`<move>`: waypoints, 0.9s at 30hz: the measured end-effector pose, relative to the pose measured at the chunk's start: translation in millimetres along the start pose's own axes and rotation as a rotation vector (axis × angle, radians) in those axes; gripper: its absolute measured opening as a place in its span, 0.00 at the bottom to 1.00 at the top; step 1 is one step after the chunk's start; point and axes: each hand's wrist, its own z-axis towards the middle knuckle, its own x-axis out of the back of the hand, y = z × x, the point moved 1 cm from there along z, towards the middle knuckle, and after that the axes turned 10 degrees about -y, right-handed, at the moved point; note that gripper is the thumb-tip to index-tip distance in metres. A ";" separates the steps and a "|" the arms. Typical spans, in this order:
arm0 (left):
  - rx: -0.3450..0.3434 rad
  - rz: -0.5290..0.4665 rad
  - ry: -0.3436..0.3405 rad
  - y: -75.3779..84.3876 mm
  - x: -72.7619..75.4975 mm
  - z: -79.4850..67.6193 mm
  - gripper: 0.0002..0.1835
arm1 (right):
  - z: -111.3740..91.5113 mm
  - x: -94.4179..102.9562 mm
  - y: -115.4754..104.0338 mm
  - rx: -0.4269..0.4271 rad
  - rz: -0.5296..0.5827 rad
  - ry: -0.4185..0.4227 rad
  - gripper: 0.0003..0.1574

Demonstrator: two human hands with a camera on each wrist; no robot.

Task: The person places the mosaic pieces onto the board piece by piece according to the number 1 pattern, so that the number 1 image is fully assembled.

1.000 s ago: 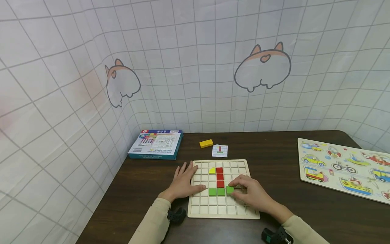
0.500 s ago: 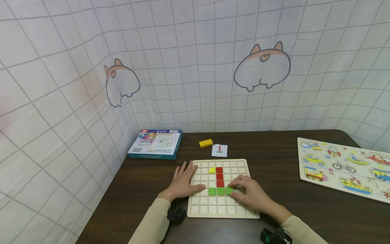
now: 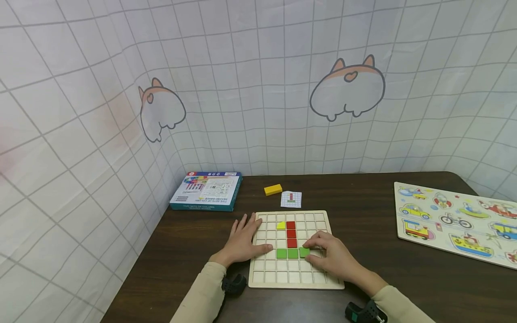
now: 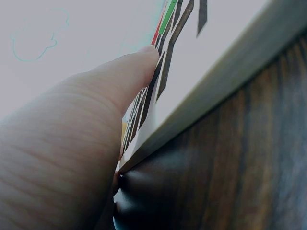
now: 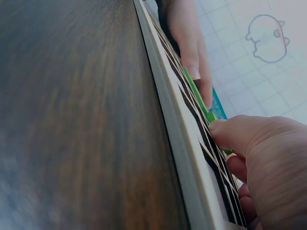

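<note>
A pale wooden grid board lies in front of the person in the head view. My left hand rests with spread fingers over its left edge, thumb on the squares. The right hand pinches a green square tile between thumb and fingers, at the right end of a green row. Two more green tiles sit to its left. Above the row stands a column of red tiles, with a yellow piece beside the top one. In the right wrist view the thumb meets the green tile's edge.
Behind the board lie a small pattern card and a yellow block. A flat teal-edged box is at the back left. On the right lies a picture puzzle board. A white grid-patterned curtain hangs behind the dark table.
The green tile in the right hand shifted slightly left and level with the row, then a little back to the right. The left hand has stayed in place.
</note>
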 end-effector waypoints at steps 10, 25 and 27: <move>0.005 0.001 -0.003 0.0 0.0 0.3 0.52 | 0.5 0.1 -0.1 -0.021 -0.010 -0.007 0.13; 0.024 0.004 -0.011 1.4 -0.1 -0.4 0.52 | 0.7 -1.7 1.4 -0.009 0.000 -0.004 0.12; 0.022 0.002 -0.008 1.6 0.5 -0.5 0.52 | 1.0 -1.4 1.4 -0.006 0.000 -0.001 0.11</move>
